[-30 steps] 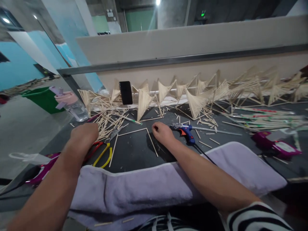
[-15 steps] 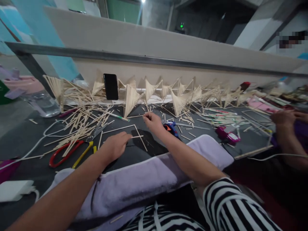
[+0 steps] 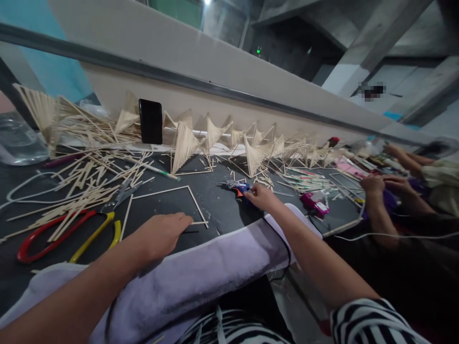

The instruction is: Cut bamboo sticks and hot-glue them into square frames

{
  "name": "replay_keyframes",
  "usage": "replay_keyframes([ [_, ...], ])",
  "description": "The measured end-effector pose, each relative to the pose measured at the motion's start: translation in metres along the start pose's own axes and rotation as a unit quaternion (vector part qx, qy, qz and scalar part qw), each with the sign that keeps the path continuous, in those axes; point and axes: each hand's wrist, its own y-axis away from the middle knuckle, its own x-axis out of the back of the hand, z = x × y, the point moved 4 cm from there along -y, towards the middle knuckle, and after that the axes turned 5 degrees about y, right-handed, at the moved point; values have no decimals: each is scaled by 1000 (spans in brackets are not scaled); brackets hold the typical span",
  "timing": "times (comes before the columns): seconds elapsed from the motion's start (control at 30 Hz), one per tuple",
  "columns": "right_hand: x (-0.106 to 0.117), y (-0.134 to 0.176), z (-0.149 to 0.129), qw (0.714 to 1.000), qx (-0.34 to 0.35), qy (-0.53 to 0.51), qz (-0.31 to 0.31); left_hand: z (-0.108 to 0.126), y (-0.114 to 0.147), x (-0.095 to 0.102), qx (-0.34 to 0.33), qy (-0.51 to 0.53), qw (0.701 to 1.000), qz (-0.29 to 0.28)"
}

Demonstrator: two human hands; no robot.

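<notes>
My left hand (image 3: pixel 164 233) is closed on a thin wooden stick (image 3: pixel 200 223), its free end lying by the corner of a square outline of sticks (image 3: pixel 160 192) on the dark tabletop. My right hand (image 3: pixel 263 197) has its fingers closed at the rear of a blue glue gun (image 3: pixel 241 187) with an orange trigger; the palm and forearm hide part of the handle. Left of my left hand lie large scissors (image 3: pixel 91 213) with one red and one yellow handle, partly over loose sticks (image 3: pixel 84 174).
A lilac cloth pad (image 3: pixel 215 248) lines the front edge. Twisted stick models (image 3: pixel 184 143) and an upright phone (image 3: pixel 150 122) stand along the back. A pink glue gun (image 3: pixel 314 204) lies to the right, near another person's hands (image 3: pixel 373 186). A white cable (image 3: pixel 21 186) curls at left.
My right hand has moved right and down from above the stick outline onto the blue glue gun. The held stick is now lower, by the outline's corner. The view has turned right.
</notes>
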Motion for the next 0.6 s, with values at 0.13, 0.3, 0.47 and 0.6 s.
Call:
replay_keyframes([
  [0.13, -15, -7, 2, 986, -60, -120, -97, -4, -2, 2, 12, 17, 1000, 2],
  [0.3, -18, -13, 1, 954, -75, -227, -180, -6, -3, 0, 7, 9, 1000, -7],
  [0.47, -11, 4, -9, 888, -62, -386, -240, -5, -3, -3, 10, 20, 1000, -5],
  [0.6, 4, 22, -34, 766, -32, -578, -279, -4, -4, -4, 21, 47, 999, 0],
])
